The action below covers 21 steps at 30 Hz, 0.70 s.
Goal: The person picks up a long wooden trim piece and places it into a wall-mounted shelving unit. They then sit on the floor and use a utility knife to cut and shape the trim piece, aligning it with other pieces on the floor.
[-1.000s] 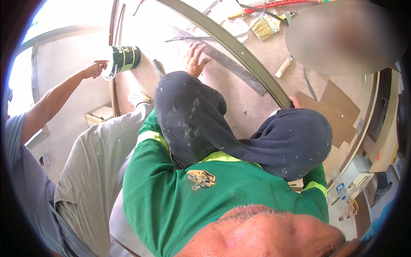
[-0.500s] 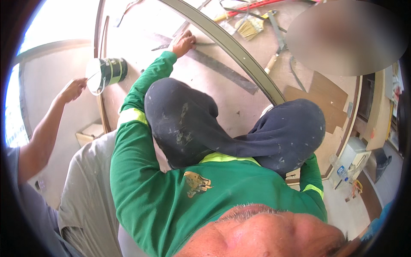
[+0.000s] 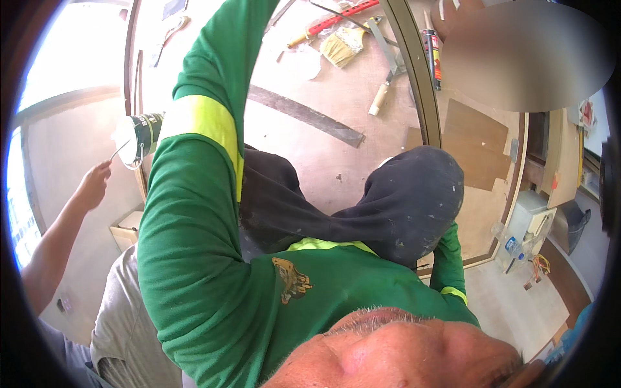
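My left arm, in a green sleeve [image 3: 194, 213] with a yellow band, stretches up past the top edge, so my left hand is out of view. My right sleeve [image 3: 451, 271] drops behind my bent knee in dark, paint-flecked trousers [image 3: 414, 200], and my right hand is hidden there. At the left, a co-worker's hand [image 3: 94, 184] holds a thin stick toward a green tin [image 3: 143, 136], which hangs by a wire handle beside a vertical frame edge.
A dark flat strip [image 3: 304, 116] lies on the plywood floor. Beyond it are a brush [image 3: 343, 45], a red-handled tool [image 3: 336, 19], a sealant tube [image 3: 432, 48] and a wooden-handled tool [image 3: 380, 94]. A curved metal frame [image 3: 417, 84] crosses the boards [image 3: 475, 142]. A white box [image 3: 527, 223] stands at the right.
My left arm has reached farther up and its hand has gone out past the top edge. The co-worker's hand has dropped lower, away from the green tin.
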### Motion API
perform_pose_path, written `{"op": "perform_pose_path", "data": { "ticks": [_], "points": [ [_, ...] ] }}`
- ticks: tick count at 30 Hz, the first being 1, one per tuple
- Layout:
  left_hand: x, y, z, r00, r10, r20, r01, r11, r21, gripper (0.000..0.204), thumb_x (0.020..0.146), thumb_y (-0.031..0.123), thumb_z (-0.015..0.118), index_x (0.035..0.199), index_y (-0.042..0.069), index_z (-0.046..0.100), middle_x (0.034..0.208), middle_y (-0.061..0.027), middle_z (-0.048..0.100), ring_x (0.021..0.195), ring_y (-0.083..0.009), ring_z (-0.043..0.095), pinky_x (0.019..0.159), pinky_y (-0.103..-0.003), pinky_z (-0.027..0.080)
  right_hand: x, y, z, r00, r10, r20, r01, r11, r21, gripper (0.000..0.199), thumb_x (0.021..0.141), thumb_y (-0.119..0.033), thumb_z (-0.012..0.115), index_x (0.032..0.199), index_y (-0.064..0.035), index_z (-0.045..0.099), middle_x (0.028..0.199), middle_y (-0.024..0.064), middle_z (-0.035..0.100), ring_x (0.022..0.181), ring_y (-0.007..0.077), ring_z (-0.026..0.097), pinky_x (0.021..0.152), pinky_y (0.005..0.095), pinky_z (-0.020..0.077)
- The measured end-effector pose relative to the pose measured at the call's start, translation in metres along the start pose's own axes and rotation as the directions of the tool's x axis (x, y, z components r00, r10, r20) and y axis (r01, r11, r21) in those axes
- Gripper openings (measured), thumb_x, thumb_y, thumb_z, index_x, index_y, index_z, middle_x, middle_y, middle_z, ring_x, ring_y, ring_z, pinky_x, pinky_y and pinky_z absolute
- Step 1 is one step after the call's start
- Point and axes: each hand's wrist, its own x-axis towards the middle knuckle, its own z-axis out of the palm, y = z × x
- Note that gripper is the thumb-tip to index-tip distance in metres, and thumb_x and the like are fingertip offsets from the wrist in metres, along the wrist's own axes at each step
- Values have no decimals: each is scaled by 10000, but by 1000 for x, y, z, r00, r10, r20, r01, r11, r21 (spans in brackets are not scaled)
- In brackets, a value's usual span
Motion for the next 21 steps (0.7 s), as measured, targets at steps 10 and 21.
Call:
{"op": "perform_pose_path", "data": {
  "ticks": [10,21],
  "points": [
    [-273,86,37,817,-427,-387,472,881,25,549,1080,378,525,1377,-83,500,1368,-264,583,1231,-376,614,1095,-436,493,28,-4,12,992,-77,103,84,994,-64,609,895,-403,774,1335,-51,542,1128,193,708,1043,359,704,880,435,541],
    [-478,30,38,917,-155,-367,334,-201,921,531,960,239,652,1463,126,525,1536,-229,444,1392,-439,427,1146,-549,321,77,-28,34,952,-176,248,222,960,-170,629,890,-418,780,1342,-56,533,1140,204,704,1052,379,702,884,450,542]
  ]
}}
